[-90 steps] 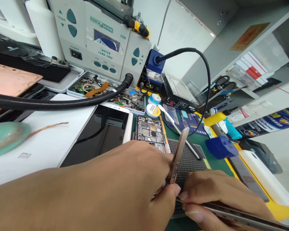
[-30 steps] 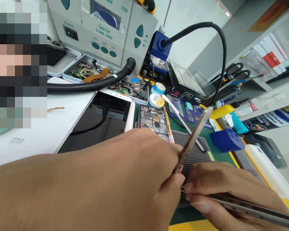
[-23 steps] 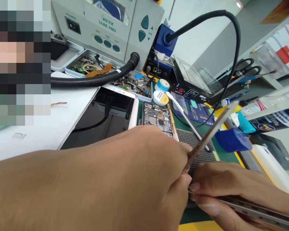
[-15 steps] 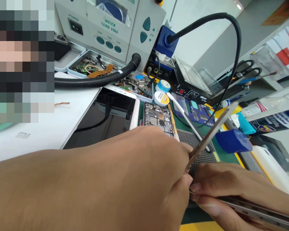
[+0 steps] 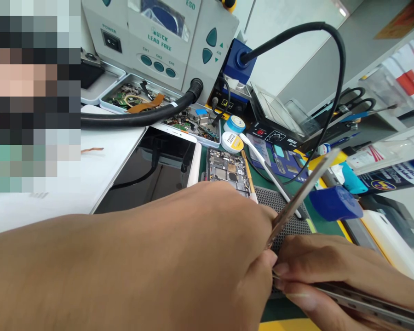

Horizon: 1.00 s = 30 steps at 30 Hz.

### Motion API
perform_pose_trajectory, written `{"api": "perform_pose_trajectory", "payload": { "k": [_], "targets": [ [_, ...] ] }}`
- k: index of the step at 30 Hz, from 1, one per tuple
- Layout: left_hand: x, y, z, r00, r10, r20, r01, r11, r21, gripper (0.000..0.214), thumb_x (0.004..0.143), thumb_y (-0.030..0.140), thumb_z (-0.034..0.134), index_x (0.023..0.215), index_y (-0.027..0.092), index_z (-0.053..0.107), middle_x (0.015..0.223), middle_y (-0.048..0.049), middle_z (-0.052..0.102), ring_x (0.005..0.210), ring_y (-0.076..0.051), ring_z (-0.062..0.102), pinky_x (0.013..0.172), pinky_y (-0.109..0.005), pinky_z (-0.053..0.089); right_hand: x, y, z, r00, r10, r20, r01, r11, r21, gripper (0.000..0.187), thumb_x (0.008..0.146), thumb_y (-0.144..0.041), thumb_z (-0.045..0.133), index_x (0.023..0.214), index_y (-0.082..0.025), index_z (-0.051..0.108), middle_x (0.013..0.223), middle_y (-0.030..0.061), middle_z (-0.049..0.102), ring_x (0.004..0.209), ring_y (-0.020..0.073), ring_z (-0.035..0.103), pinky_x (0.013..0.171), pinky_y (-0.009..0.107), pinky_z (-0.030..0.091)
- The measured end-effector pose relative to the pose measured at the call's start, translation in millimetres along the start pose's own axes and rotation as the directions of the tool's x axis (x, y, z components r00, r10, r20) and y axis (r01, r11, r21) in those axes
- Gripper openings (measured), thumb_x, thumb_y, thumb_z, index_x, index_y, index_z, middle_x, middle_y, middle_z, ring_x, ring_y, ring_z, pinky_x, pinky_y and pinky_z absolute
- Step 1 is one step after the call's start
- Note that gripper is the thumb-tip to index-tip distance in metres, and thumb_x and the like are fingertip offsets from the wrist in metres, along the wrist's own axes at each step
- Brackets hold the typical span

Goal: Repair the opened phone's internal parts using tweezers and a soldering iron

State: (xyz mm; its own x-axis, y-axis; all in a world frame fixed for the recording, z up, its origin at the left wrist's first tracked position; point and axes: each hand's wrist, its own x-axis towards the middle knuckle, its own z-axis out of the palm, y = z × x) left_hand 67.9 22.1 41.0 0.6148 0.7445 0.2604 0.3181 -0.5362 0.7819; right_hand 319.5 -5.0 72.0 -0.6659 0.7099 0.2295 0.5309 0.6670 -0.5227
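Note:
My left hand (image 5: 227,239) reaches across from the left, closed on a slim, flat metal tool (image 5: 301,195) that slants up to the right; its lower end is hidden by the fingers. Close beside it, my right hand (image 5: 324,266) pinches metal tweezers (image 5: 357,296) with holes along the arms. The tweezers' tips point toward the left fingertips, and what they touch is hidden. Under both hands lies a grey perforated mat (image 5: 267,195). Just beyond the left hand, an opened phone with its circuit board showing (image 5: 229,168) is partly covered.
A rework station (image 5: 152,41) stands at the back with its black hose (image 5: 138,117). A tray of circuit parts (image 5: 113,99), a dark-screened phone (image 5: 152,170) and two small round tins (image 5: 232,141) sit ahead. A white stick-like tool (image 5: 269,170) and a blue object (image 5: 336,202) lie to the right.
The whole view has shifted very slightly, with the background a little lower and further right. Both hands keep nearly the same pose and hold on their tools.

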Motion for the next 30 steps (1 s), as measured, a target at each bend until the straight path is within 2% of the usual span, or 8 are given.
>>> {"api": "perform_pose_trajectory", "payload": {
  "k": [4,11,14,22,30],
  "targets": [
    [1.3,-0.1,-0.8,0.999,-0.026,0.021,0.025,0.997,0.068,0.029,0.108,0.031,0.049,0.096,0.029,0.075,0.082,0.0042,0.072,0.080,-0.017,0.073,0.072,-0.028,0.055,-0.5,0.3,-0.5,1.000,0.012,-0.002,-0.012,1.000,0.016,0.016,0.094,-0.017,0.078,0.107,-0.025,0.073,0.087,0.0023,0.085,0.067,0.0197,0.083,0.061,0.021,0.067],
    [4.7,2.4,-5.1,0.998,0.059,0.032,-0.064,0.985,0.163,0.022,0.100,0.023,0.058,0.088,0.029,0.075,0.073,0.0026,0.072,0.078,-0.019,0.073,0.066,-0.030,0.052,0.2,1.2,0.2,1.000,0.008,-0.009,-0.008,1.000,0.015,0.018,0.092,-0.015,0.078,0.107,-0.025,0.074,0.088,0.0026,0.085,0.068,0.0203,0.083,0.060,0.021,0.068],
    [5.3,3.2,-6.6,0.998,0.052,0.030,-0.056,0.982,0.181,0.024,0.102,0.023,0.056,0.087,0.028,0.074,0.074,0.0023,0.072,0.076,-0.020,0.072,0.067,-0.032,0.051,-0.9,1.3,-1.5,1.000,0.012,0.012,-0.013,1.000,0.017,0.019,0.093,-0.014,0.078,0.108,-0.024,0.074,0.089,0.0028,0.085,0.070,0.0201,0.083,0.064,0.021,0.068],
    [4.5,1.7,-5.5,0.998,0.002,0.062,-0.006,0.998,0.064,0.027,0.104,0.026,0.048,0.087,0.028,0.069,0.078,0.0036,0.070,0.071,-0.017,0.067,0.063,-0.031,0.046,-1.9,0.8,-4.8,0.999,0.005,0.037,-0.006,1.000,0.022,0.018,0.096,-0.015,0.077,0.111,-0.024,0.073,0.091,0.0032,0.085,0.072,0.0197,0.083,0.062,0.021,0.067],
    [5.4,1.1,-3.6,0.995,-0.020,0.096,0.018,1.000,0.020,0.032,0.106,0.026,0.048,0.077,0.027,0.062,0.065,0.0069,0.061,0.054,-0.012,0.056,0.053,-0.031,0.038,-2.0,2.2,-4.5,0.999,0.025,0.031,-0.025,1.000,0.009,0.017,0.095,-0.020,0.079,0.109,-0.025,0.073,0.090,0.0024,0.085,0.070,0.0195,0.083,0.064,0.021,0.068]
  ]
}}
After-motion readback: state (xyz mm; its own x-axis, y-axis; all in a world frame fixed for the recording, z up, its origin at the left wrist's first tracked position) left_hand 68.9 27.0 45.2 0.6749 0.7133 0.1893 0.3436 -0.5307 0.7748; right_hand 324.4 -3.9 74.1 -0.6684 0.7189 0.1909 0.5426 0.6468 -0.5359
